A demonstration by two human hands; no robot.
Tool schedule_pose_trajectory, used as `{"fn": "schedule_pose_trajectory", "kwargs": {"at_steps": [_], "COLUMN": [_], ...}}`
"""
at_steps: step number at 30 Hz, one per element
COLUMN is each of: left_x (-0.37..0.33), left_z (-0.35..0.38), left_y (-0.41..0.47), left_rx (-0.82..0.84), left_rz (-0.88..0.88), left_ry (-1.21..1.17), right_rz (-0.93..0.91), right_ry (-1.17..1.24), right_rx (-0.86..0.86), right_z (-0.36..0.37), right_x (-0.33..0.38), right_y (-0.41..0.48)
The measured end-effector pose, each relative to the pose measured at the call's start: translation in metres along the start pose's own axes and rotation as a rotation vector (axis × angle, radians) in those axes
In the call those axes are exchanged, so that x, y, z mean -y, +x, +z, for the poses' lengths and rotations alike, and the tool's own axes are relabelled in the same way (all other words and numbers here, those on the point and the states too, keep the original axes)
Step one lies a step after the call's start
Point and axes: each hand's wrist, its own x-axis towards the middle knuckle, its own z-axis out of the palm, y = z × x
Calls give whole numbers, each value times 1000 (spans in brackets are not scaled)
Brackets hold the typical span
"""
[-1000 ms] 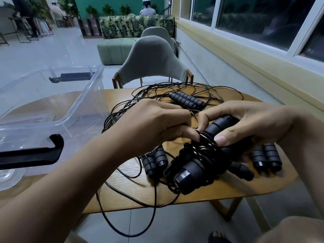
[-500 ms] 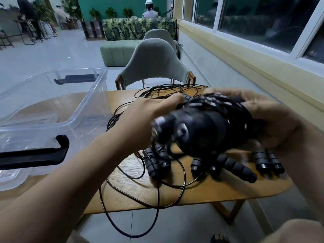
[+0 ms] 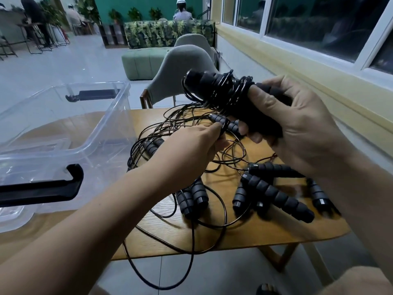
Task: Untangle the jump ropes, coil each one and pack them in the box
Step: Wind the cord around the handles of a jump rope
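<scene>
The right hand [image 3: 297,133], at the centre right of the frame, is closed around a bundle [image 3: 214,94] of black ribbed handles [image 3: 204,81] wrapped with many turns of thin cord [image 3: 236,90]. It holds the bundle up above the bench [image 3: 234,237], with the free end pointing to the upper left. The thumb lies across the wrapped part and the other fingers curl under it.

The left hand [image 3: 191,147] is just below and to the left. Its fingers are curled, and the thumb and fingertips pinch a strand of the cord under the bundle, close to the right hand's fingers.

Under both hands, in the middle of the frame, a tangle [image 3: 170,133] of black cord lies in loose loops on the wooden bench. One long loop [image 3: 170,273] hangs over the near edge toward the floor. Loose handles lie among the loops: a pair [image 3: 191,196] side by side at lower centre, and several more [image 3: 276,196] at the lower right, partly hidden by the right forearm.

The box [image 3: 119,99], of clear plastic, stands open on the bench at the left of the frame, beside the tangle. It has a black clip [image 3: 42,190] on the near end and another [image 3: 93,94] on the far end. I see no rope inside it.

Behind the bench stands a grey chair [image 3: 182,67], and a window [image 3: 319,22] runs along the upper right.
</scene>
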Motion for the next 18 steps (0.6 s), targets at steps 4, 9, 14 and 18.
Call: {"fn": "schedule_pose_trajectory", "kwargs": {"at_steps": [4,9,14,18], "left_x": [-4,0,-2,1], "left_z": [1,1,-2,-9], "left_y": [0,-3,-2,-1], "left_rx": [66,65,106,74], "left_rz": [-23,16,-3,-3], "left_ry": [-24,-6,20,52], "right_rz": [-123,-241,-326,-428], "right_ry": [-191,-561,-943,-1096], "right_rx": [-69,-124,-214,-239], "right_z": [0,-6,-11,-9], "right_x": [-4,-8,-11,-8], "right_y": [1,3,4,4]}}
